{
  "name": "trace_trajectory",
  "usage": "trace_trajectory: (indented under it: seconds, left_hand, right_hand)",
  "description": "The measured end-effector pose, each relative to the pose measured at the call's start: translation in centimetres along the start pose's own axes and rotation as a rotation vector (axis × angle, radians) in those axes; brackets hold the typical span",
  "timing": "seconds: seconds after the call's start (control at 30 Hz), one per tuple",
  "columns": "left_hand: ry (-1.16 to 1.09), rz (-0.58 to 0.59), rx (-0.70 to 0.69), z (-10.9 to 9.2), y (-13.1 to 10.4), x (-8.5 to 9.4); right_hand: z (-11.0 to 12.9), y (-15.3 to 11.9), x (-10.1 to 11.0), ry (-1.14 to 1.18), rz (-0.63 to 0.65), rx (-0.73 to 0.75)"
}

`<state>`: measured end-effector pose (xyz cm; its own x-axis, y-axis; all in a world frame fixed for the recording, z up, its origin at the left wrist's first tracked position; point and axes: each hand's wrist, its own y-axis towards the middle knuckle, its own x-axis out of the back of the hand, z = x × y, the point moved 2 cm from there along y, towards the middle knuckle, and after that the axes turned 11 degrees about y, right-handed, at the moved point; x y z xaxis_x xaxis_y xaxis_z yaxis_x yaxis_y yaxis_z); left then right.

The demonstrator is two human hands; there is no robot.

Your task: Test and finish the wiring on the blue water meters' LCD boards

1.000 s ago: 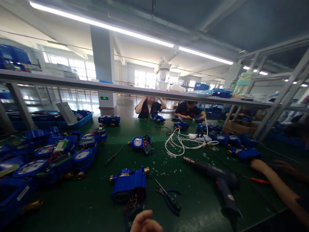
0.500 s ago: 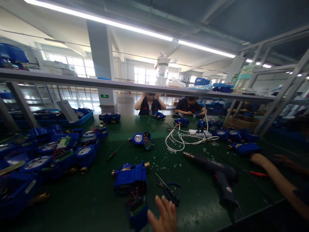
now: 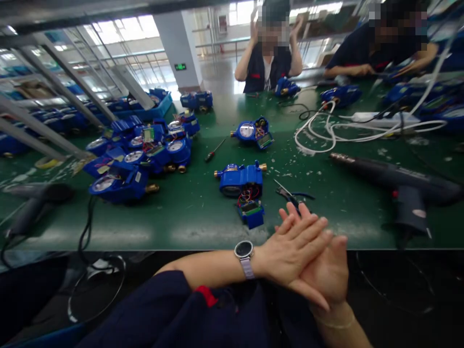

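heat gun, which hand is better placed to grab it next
The right hand, probably: its forearm is on the same side as the heat gun, though the left hand lies across its palm.

The left hand (image 3: 290,253) covers much of the palm of the right hand (image 3: 328,275), whose forearm is cut off at the near edge. Part of the pliers (image 3: 288,194) is hidden behind the hands. The watch (image 3: 244,249) is too small to read, as is the green sign (image 3: 180,66). In the left pile, meters (image 3: 135,157) partly hide one another, their dial markings unreadable. Both far workers' (image 3: 268,67) heads are blurred out. Far right, a meter (image 3: 447,112) is cut off.
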<state>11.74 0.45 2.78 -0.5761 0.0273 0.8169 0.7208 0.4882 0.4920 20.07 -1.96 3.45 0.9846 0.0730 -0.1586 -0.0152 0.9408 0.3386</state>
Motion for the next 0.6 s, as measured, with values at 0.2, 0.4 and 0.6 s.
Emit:
trace_trajectory:
  seconds: [0.2,0.4,0.6]
  left_hand:
    - [0.465,0.315,-0.120,-2.1,0.5,2.1]
    - [0.553,0.375,-0.238,-2.0,0.2,2.5]
    - [0.536,0.369,-0.312,-1.8,0.1,2.3]
  right_hand:
    - [-0.1,-0.2,-0.2,0.618,-0.443,-0.520]
    - [-0.2,-1.3,-1.2,0.640,-0.574,-0.554]
    - [-1.5,-2.8,-0.2,0.593,-0.416,-0.414]
